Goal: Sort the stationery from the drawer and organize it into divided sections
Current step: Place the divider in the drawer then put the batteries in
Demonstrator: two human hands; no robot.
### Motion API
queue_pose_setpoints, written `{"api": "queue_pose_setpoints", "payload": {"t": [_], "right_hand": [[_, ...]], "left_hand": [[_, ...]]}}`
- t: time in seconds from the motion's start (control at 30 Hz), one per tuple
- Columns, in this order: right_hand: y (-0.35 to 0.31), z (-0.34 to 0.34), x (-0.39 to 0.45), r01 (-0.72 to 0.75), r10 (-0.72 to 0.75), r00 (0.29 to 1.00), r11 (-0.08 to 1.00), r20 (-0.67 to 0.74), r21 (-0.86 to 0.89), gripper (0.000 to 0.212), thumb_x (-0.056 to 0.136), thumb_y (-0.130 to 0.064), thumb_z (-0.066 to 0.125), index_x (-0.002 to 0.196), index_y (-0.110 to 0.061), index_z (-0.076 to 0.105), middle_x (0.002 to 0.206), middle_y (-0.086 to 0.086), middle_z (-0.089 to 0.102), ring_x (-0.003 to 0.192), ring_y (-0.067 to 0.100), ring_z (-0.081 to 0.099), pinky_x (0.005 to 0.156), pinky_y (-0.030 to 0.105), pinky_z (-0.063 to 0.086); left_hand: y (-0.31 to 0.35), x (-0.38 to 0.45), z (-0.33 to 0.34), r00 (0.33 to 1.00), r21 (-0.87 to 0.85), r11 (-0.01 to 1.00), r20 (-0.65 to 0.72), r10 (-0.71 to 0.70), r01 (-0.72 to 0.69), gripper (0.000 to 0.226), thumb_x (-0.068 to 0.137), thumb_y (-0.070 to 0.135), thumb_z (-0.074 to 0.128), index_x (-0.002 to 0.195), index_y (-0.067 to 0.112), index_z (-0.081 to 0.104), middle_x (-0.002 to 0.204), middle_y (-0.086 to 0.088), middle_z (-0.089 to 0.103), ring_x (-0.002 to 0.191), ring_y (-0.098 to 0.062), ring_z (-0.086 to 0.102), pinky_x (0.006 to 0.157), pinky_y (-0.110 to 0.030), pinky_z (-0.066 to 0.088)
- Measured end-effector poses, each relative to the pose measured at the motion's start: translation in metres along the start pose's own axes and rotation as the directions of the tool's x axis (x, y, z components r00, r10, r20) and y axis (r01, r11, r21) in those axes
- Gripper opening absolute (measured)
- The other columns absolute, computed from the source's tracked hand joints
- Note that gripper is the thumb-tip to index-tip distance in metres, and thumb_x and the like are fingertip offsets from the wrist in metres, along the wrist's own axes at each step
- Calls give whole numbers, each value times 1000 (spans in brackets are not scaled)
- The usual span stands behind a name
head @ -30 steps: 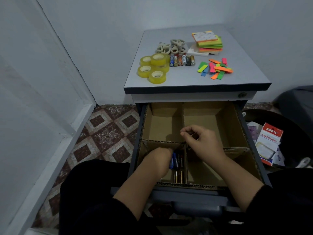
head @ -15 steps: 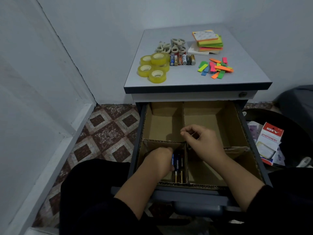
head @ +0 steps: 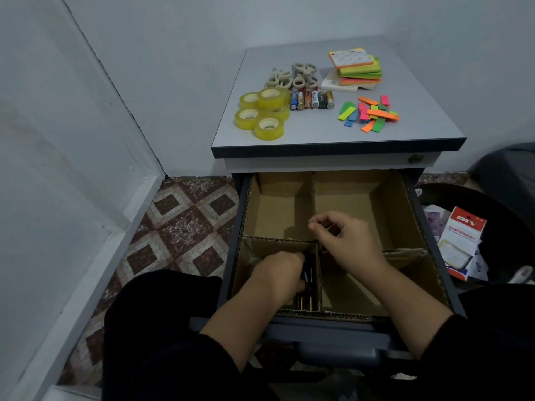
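Observation:
The open drawer (head: pixel 419 218) holds a cardboard divider (head: pixel 314 195) that makes four sections. In the near-left section, my left hand (head: pixel 276 277) curls its fingers over several batteries (head: pixel 306 301) lying along the middle wall. Only their gold ends and some dark bodies show. My right hand (head: pixel 347 241) hovers over the divider's crossing with curled fingers, pinching something small and dark that looks like a battery. The other three sections show bare cardboard.
On the cabinet top (head: pixel 289 140) lie yellow tape rolls (head: pixel 263 112), beige rings and scissors (head: pixel 292 76), a row of batteries (head: pixel 312 100), a sticky-note stack (head: pixel 359 69) and coloured flags (head: pixel 369 112). A stationery packet (head: pixel 463 241) lies at the right. A wall stands close on the left.
My left hand has slid a little to the right and now covers the blue batteries that showed before. My right hand has stayed almost still.

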State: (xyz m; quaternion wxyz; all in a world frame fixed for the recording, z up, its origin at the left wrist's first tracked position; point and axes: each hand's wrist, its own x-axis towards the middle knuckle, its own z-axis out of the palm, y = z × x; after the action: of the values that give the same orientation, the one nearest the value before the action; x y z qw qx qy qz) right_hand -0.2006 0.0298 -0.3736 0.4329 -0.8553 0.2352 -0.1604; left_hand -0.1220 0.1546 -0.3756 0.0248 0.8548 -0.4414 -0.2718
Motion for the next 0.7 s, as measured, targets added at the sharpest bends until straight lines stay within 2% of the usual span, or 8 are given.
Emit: {"api": "queue_pose_setpoints", "payload": {"t": [0.13,0.23,0.4,0.57,0.7], "right_hand": [[-1,0,0,-9,9,1000,1000,7,-13,8,91,-32,59,91,-40,62,91,-17,60,79,2,57,69,27,53],[-1,0,0,-1,1,1000,1000,6,-15,8,91,-33,59,91,-40,62,91,-18,60,80,3,57,71,31,54],[-2,-1,-1,-8,8,1000,1000,8,-13,8,91,-31,59,91,-39,61,91,-19,59,83,1,55,75,32,54],[-2,0,-1,-2,3,1000,1000,3,-21,8,91,-31,60,92,-39,62,93,-18,61,84,2,57,76,34,55],[-2,0,-1,0,0,1000,1000,0,-29,8,91,-32,59,92,-39,61,92,-18,61,83,2,57,75,35,56]], "left_hand": [[-2,4,3,999,-9,999,-1,-33,33,27,90,19,59,114,8,52,111,-11,61,101,-28,58,74,-32,42],[-7,8,6,998,-29,998,-15,-65,64,30,90,21,61,116,9,52,113,-10,60,102,-26,58,79,-34,45],[-10,15,7,988,-12,988,43,-150,151,32,90,23,62,117,10,52,116,-9,60,104,-25,58,76,-31,40],[-12,5,9,995,-75,994,-55,-77,73,27,90,18,62,114,11,52,115,-10,61,103,-25,58,83,-34,46],[-11,-3,4,996,-74,997,-87,-16,9,47,89,19,63,133,15,46,125,-10,57,112,-26,55,86,-33,44]]}}
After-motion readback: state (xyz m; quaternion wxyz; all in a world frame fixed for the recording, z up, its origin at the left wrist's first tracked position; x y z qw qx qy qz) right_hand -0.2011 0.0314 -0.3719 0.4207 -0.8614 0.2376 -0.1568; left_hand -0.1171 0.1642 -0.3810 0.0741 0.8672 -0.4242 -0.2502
